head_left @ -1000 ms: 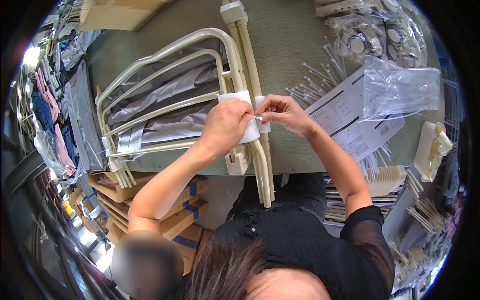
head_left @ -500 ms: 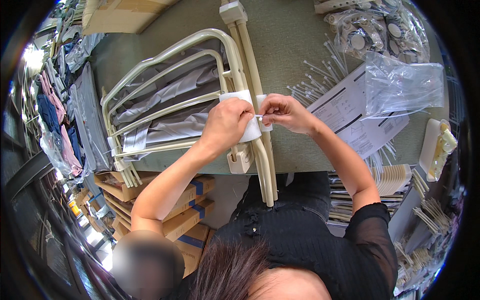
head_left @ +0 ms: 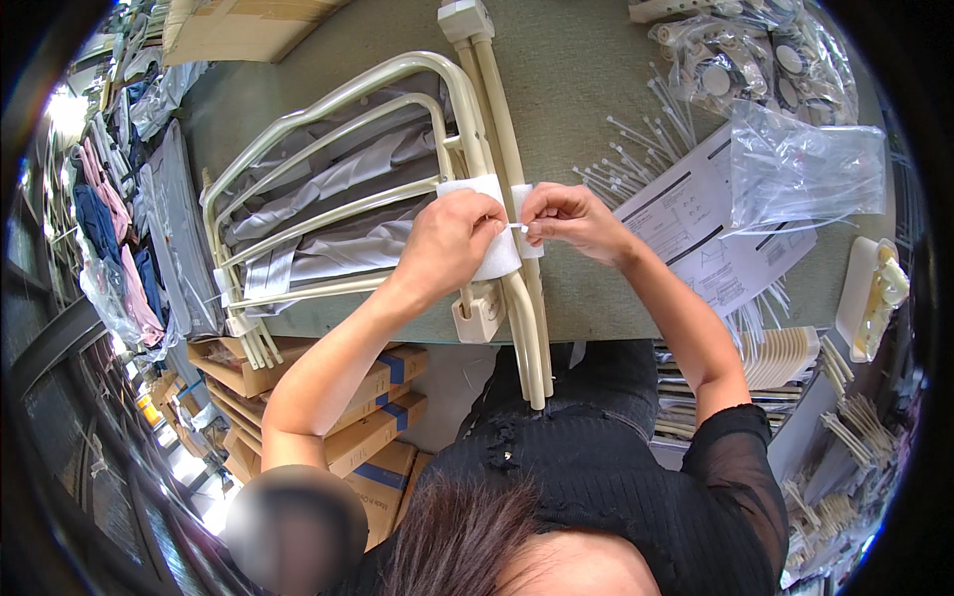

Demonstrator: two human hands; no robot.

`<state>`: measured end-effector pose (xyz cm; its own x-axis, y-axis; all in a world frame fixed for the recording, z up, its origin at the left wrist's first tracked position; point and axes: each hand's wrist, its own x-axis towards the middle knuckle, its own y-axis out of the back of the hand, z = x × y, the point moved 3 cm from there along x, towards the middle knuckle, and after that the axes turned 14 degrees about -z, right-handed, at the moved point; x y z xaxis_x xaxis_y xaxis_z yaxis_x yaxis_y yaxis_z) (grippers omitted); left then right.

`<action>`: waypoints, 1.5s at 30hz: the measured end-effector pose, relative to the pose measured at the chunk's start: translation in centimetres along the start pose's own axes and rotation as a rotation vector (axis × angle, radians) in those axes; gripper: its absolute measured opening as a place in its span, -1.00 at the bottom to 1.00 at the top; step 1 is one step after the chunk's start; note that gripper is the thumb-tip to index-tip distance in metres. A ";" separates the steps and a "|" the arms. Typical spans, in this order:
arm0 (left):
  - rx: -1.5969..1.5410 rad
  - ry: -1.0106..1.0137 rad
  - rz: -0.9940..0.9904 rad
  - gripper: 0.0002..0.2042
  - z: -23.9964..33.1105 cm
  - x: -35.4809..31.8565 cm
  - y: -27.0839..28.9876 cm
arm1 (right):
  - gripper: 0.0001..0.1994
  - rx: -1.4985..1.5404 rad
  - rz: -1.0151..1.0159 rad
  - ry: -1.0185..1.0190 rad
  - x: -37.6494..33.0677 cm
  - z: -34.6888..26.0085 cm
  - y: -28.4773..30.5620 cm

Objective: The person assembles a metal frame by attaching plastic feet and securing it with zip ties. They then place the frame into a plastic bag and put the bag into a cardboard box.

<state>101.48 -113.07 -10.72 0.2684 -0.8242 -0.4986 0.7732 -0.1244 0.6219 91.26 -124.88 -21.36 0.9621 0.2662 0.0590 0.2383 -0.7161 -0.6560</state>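
Note:
A folded frame of cream metal tubes (head_left: 343, 81) with grey fabric (head_left: 383, 159) lies on the table. White foam sleeves (head_left: 502, 258) wrap its tubes between my hands. My left hand (head_left: 447, 243) rests against the left sleeve, its thumb and fingers pinched on one end of a thin white cable tie (head_left: 518, 227). Close beside it, my right hand (head_left: 574, 221) pinches the tie's other end over the right-hand tube. Fingers hide much of the tie, so I cannot tell whether it is fastened. Below the hands sits a cream plastic bracket (head_left: 479, 313).
Loose white cable ties (head_left: 651, 149) lie right of the frame, beside a printed sheet (head_left: 686, 233) and a clear plastic bag (head_left: 805, 169). Bagged plastic parts (head_left: 765, 65) are at the far right. Flat cartons (head_left: 373, 392) are stacked below the table's left edge.
My right hand has shifted very slightly, and its fingers are curled a little differently at the tie. My left hand and the frame look nearly the same.

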 end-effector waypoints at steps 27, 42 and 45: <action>0.092 0.069 -0.004 -0.85 1.5 -2.0 1.5 | -0.95 -0.311 0.106 -0.185 1.4 -1.2 -0.9; 0.246 -0.006 0.172 -0.92 1.3 -0.8 -0.4 | -0.95 -0.274 0.055 -0.209 2.0 -1.1 -0.6; 0.366 -0.019 0.144 -0.94 2.0 -1.1 -0.9 | -0.92 -0.396 0.110 -0.133 1.9 -1.1 -1.1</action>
<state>99.37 -113.15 -9.53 0.3461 -0.8572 -0.3813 0.4716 -0.1924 0.8605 92.98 -124.29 -19.74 0.9653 0.2370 -0.1101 0.1927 -0.9302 -0.3124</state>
